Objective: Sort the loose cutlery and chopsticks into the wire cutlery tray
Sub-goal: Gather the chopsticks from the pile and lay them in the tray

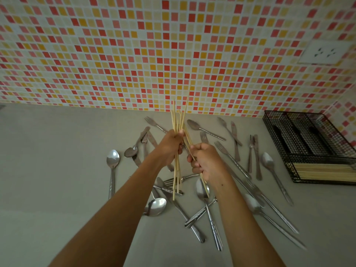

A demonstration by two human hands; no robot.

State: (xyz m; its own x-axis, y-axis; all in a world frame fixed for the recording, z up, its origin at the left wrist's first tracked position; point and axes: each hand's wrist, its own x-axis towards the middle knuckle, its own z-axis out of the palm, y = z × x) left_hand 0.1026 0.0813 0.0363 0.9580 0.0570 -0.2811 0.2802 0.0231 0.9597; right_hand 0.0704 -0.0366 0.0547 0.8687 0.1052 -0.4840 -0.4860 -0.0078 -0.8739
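Observation:
My left hand (172,145) grips a bundle of several pale wooden chopsticks (178,120) upright above the counter. Just to its right, my right hand (204,160) holds a few more chopsticks (204,186) that slant toward the bundle. Below and around both hands lie several loose steel spoons (112,158), forks (154,121) and knives (234,134). The black wire cutlery tray (279,132) stands at the right against the wall. Its front compartment holds a row of chopsticks (325,171) lying sideways.
A grey countertop (57,151) runs to a mosaic-tiled wall (134,54). A white wall socket (325,53) sits above the tray. Cutlery spreads from the middle of the counter to the tray; a lone spoon lies at the left.

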